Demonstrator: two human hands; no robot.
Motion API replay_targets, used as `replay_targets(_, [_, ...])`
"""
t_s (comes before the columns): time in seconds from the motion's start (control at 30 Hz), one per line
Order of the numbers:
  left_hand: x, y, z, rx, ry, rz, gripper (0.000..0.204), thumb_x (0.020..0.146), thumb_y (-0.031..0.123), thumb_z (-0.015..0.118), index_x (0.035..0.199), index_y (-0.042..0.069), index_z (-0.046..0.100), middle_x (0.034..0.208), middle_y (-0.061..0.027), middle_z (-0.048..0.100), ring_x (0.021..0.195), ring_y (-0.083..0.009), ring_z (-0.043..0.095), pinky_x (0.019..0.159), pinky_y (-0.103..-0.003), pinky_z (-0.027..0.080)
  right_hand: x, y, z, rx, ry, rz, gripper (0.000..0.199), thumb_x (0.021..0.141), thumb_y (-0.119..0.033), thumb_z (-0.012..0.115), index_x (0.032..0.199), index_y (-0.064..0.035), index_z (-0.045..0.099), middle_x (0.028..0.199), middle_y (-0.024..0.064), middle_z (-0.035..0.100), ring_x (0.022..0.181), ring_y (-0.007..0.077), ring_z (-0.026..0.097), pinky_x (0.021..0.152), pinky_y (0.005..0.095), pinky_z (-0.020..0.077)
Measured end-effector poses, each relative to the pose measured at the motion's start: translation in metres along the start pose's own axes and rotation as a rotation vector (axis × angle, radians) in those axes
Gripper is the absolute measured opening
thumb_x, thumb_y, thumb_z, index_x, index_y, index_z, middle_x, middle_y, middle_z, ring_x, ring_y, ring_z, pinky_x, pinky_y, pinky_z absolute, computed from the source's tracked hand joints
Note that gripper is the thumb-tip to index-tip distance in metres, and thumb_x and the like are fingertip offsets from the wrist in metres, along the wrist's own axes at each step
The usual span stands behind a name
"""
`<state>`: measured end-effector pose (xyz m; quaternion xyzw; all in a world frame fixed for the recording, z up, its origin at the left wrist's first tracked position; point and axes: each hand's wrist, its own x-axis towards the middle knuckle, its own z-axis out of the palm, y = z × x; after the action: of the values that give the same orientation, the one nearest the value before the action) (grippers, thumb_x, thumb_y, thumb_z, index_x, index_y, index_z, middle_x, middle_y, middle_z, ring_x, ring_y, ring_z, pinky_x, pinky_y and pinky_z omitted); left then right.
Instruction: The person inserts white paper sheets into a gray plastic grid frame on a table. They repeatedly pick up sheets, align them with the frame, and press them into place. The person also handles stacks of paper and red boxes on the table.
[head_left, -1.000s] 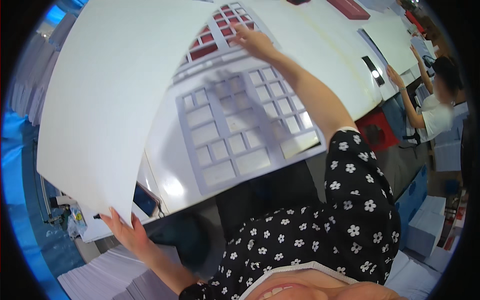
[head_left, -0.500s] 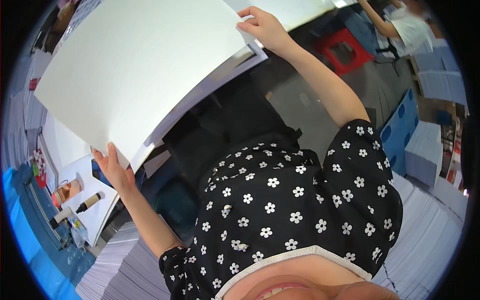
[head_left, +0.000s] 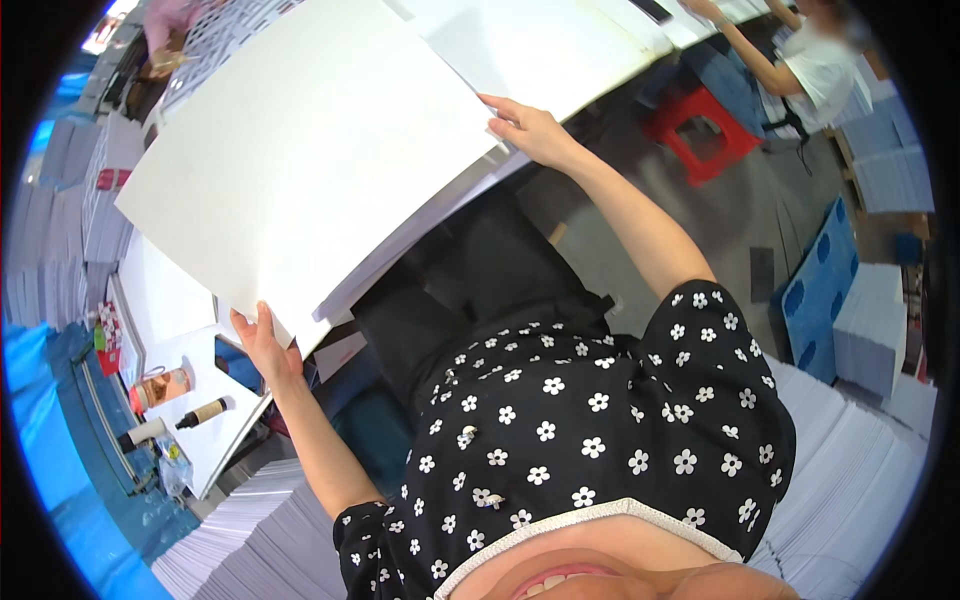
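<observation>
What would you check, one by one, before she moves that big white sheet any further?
1. Left hand grips the near corner of the white sheet: ok.
2. Right hand holds the far edge: ok.
3. Sheet flat, no fold or crease showing: ok.
4. Only one sheet picked up: cannot tell; a second edge shows beneath.
5. Small bottles on the side table stand apart from the sheet: ok.
6. Red stool and the seated person out of the way: ok.

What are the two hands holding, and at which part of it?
A large white sheet: the left hand grips its near lower corner, the right hand its far right corner.
</observation>
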<state>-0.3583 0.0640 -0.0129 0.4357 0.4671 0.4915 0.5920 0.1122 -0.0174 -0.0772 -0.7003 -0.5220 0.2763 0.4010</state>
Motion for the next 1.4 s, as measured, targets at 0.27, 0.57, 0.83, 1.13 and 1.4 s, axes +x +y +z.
replay_targets(0.27, [-0.003, 0.009, 0.003, -0.052, 0.069, 0.101, 0.043, 0.095, 0.000, 0.054, 0.135, 0.008, 0.039, 0.127, -0.0126, 0.056, 0.116, -0.0245, 0.057, 0.098, -0.039, 0.048, 0.054, -0.012, 0.007, 0.103, 0.034, -0.127, 0.048, 0.086, -0.028, 0.067, 0.131, -0.0152, 0.060, 0.094, 0.0069, 0.069, 0.086, 0.0161, 0.064, 0.079, 0.0300, 0.0495])
replay_targets(0.57, [-0.011, -0.013, 0.006, 0.045, 0.027, 0.038, 0.042, 0.095, 0.002, 0.056, 0.134, 0.009, 0.042, 0.124, -0.0117, 0.059, 0.111, -0.0232, 0.061, 0.094, -0.036, 0.051, 0.016, 0.004, 0.003, 0.045, 0.087, -0.115, 0.051, 0.082, -0.026, 0.073, 0.127, -0.0054, 0.062, 0.121, 0.0125, 0.067, 0.112, 0.0240, 0.064, 0.097, 0.0318, 0.0477])
replay_targets(0.83, [-0.003, -0.015, 0.011, 0.022, -0.011, 0.040, 0.043, 0.095, 0.002, 0.055, 0.135, 0.009, 0.040, 0.125, -0.0141, 0.059, 0.112, -0.0245, 0.060, 0.094, -0.039, 0.052, 0.012, 0.023, -0.010, 0.112, 0.073, -0.133, 0.047, 0.081, -0.028, 0.074, 0.123, -0.0070, 0.066, 0.129, 0.0115, 0.062, 0.128, 0.0272, 0.051, 0.105, 0.0349, 0.0409])
replay_targets(1.13, [-0.002, -0.019, 0.002, 0.052, -0.007, 0.024, 0.043, 0.096, 0.001, 0.054, 0.135, 0.010, 0.040, 0.125, -0.0137, 0.059, 0.112, -0.0252, 0.061, 0.093, -0.040, 0.053, 0.012, 0.041, -0.008, -0.263, 0.069, -0.344, 0.047, 0.081, -0.037, 0.073, 0.122, -0.0156, 0.067, 0.135, 0.0083, 0.058, 0.135, 0.0308, 0.043, 0.110, 0.0417, 0.0361])
replay_targets(1.4, [-0.001, -0.019, 0.004, 0.070, -0.013, 0.013, 0.043, 0.096, 0.003, 0.055, 0.136, 0.010, 0.040, 0.125, -0.0138, 0.059, 0.112, -0.0250, 0.061, 0.094, -0.040, 0.053, 0.010, 0.036, -0.010, -0.360, 0.024, -0.318, 0.048, 0.082, -0.032, 0.073, 0.123, -0.0082, 0.065, 0.139, 0.0107, 0.054, 0.138, 0.0300, 0.039, 0.112, 0.0431, 0.0329])
